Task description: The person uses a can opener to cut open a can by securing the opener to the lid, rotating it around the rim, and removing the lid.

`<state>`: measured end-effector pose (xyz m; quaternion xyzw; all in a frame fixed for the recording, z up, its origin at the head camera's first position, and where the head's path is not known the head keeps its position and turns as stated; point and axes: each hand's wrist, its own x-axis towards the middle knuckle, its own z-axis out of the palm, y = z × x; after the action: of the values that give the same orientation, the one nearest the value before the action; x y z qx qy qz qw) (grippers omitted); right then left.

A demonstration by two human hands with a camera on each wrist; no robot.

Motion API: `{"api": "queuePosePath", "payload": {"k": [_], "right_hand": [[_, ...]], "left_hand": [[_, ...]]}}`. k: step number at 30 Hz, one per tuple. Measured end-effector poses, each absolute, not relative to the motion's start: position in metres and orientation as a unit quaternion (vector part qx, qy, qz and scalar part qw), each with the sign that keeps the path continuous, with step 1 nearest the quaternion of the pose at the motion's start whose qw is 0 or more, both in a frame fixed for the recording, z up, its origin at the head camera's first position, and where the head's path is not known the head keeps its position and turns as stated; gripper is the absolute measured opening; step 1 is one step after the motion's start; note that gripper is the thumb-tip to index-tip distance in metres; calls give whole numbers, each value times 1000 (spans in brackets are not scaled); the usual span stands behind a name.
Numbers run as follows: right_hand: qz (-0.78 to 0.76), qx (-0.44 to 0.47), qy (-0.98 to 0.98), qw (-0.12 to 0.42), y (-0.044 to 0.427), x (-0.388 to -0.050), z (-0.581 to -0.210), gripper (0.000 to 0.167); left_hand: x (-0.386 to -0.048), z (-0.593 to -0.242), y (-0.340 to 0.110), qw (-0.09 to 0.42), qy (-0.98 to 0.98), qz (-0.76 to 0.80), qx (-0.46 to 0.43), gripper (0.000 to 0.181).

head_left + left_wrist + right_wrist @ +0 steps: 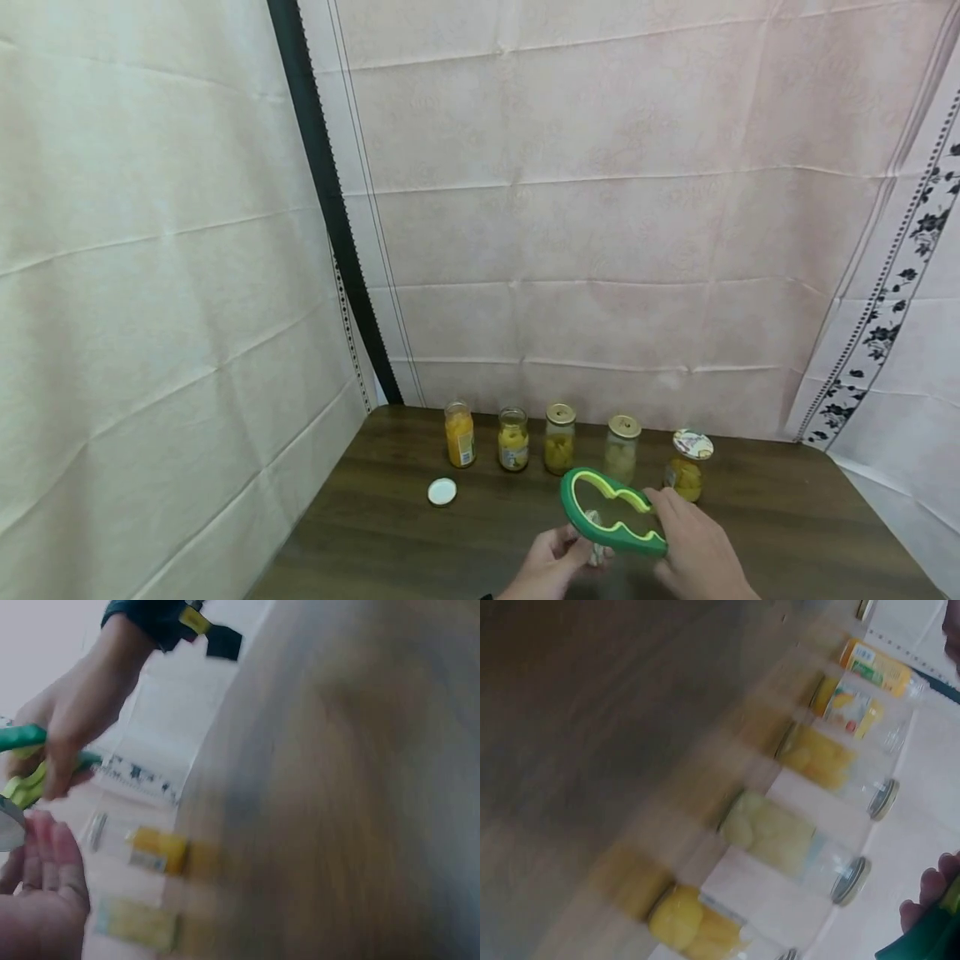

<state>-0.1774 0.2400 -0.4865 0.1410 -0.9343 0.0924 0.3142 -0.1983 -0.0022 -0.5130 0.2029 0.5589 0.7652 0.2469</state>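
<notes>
My right hand [697,537] grips the handle end of a green jar opener [573,500] with scalloped light-green inner edges. The opener is held above the table, tilted, in front of the jars. Beside and below its left end, my left hand [551,562] pinches a small whitish lid [596,554]. In the left wrist view this lid [10,825] appears as a pale disc at the fingertips, close to the opener [26,787]; it is cut off by the frame edge. Fingers of the right hand [930,889] show at the right wrist view's edge.
Along the table's back stand a lidless orange-filled jar [459,435], a lidless yellow-filled jar [513,442], two gold-lidded jars [559,442] [621,446] and a jar with a patterned lid [686,475]. A white lid [442,492] lies on the brown table [375,533]. Cloth hangs behind.
</notes>
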Motion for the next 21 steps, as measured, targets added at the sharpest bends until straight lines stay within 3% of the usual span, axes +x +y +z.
{"api": "queuePosePath", "payload": {"k": [4,7,11,16,21], "right_hand": [[111,109,-942,297,252,-179,-482,62],[159,50,-956,242,262,-177,-479,48],[196,-1,-962,188,271,-173,-480,44],[204,-3,-969,142,273,-178,-480,39],[189,12,-968,165,270,-179,-483,33]], "left_hand": [[-205,-511,-33,179,637,720,210,44],[-209,-508,-55,146,676,698,185,44],[-216,-508,-74,126,719,666,151,47],[-225,-512,-85,122,758,624,145,52],[-239,-518,-89,90,802,570,153,49]]}}
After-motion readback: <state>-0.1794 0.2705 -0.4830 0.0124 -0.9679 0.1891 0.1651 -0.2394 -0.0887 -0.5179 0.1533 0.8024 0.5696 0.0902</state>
